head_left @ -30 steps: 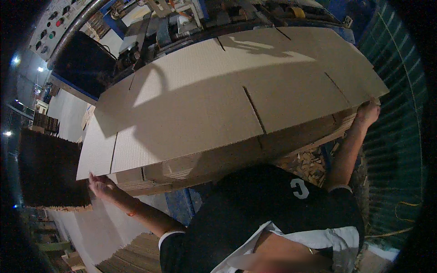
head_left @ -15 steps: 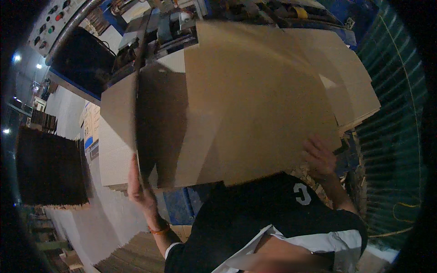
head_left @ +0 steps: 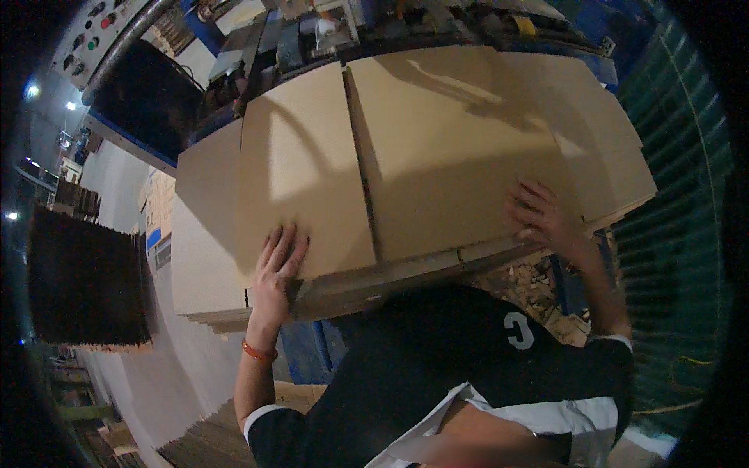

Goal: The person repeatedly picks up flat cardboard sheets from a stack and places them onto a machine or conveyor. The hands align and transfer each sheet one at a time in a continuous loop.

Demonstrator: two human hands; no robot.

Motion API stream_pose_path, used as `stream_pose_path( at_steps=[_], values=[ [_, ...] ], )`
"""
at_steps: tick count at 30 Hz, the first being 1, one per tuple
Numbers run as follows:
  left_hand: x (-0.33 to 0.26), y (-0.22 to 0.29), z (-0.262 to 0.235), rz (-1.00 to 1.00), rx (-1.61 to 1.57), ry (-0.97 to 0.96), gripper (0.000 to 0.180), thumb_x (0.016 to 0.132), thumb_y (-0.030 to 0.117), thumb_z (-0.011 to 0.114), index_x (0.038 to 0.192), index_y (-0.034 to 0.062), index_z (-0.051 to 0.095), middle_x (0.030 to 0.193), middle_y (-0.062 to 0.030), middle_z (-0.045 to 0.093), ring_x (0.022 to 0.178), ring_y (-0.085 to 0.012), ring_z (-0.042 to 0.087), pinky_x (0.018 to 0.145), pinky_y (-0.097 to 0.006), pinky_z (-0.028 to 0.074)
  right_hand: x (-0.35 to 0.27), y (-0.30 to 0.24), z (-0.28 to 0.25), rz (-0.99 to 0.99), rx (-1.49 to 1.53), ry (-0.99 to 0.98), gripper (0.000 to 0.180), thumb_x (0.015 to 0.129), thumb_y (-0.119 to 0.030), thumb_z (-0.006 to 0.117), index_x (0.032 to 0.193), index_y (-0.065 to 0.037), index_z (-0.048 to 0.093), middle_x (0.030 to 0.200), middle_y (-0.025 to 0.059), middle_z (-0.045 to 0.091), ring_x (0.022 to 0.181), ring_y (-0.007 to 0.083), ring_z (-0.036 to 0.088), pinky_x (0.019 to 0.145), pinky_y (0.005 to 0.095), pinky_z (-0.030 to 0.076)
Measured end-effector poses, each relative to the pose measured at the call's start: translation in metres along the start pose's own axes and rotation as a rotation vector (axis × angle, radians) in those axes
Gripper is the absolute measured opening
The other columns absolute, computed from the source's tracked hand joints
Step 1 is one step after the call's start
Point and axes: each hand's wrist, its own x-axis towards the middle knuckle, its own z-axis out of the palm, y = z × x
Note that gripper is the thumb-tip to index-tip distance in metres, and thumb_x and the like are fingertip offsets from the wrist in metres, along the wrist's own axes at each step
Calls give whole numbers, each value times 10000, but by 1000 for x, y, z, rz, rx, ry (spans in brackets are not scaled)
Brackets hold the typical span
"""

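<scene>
A brown cardboard box blank (head_left: 452,148) lies on a stack of cardboard sheets (head_left: 207,257), its near edge toward my body. Its left panel (head_left: 312,179) lies flat, and a narrow dark gap separates this panel from the wider one to the right. My left hand (head_left: 279,265) rests on the left panel near its front edge, fingers stretched out. On the right part of the wider panel lies my right hand (head_left: 540,214), fingers spread. Neither hand grips anything.
Behind the stack stands a machine (head_left: 374,35) with dark belts and rollers. A control panel (head_left: 97,39) with buttons is at upper left. Another cardboard stack (head_left: 90,277) stands on the left, scraps (head_left: 538,292) lie near my right arm, and a green corrugated wall (head_left: 679,203) rises at right.
The left panel, upright on edge in my left hand before, now lies flat. My left hand has moved right and onto it. My right hand has shifted slightly farther away along the cardboard.
</scene>
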Motion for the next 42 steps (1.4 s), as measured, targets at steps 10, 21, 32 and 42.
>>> stream_pose_path(
  at_steps=[10, 21, 32, 42],
  values=[
    [108, -83, 38, 162, 99, 143, 594, 730, 60, 599, 1305, 121, 460, 1315, -143, 443, 1246, -324, 389, 1058, -429, 303, 112, 92, -2, 123, -60, -21, 554, 811, -397, 567, 1300, -159, 463, 1428, 47, 336, 1313, 280, 303, 1045, 459, 277],
    [126, -106, 24, -213, 178, 444, 754, 762, 249, 704, 1355, 3, 308, 1343, -211, 387, 1224, -373, 376, 1006, -474, 299, 95, 91, -12, 485, 5, 257, 600, 816, -336, 607, 1337, -118, 401, 1388, 190, 351, 1271, 364, 343, 1045, 417, 295],
    [-145, -155, 35, -1318, -624, 1103, 648, 774, 318, 692, 1247, -10, 396, 1082, -216, 545, 886, -330, 574, 733, -444, 497, -129, 139, 65, 1332, 116, 664, 662, 868, -388, 538, 1336, 38, 349, 1406, 247, 294, 1295, 386, 292, 1060, 446, 246],
    [-106, -136, 1, -869, -497, 1201, 422, 823, 244, 632, 1067, -66, 484, 1097, -191, 535, 973, -237, 536, 728, -374, 483, -62, 127, -38, 888, 421, 1644, 390, 837, -123, 578, 1191, 25, 513, 1139, 103, 575, 995, 237, 548, 881, 362, 415]
  ],
)
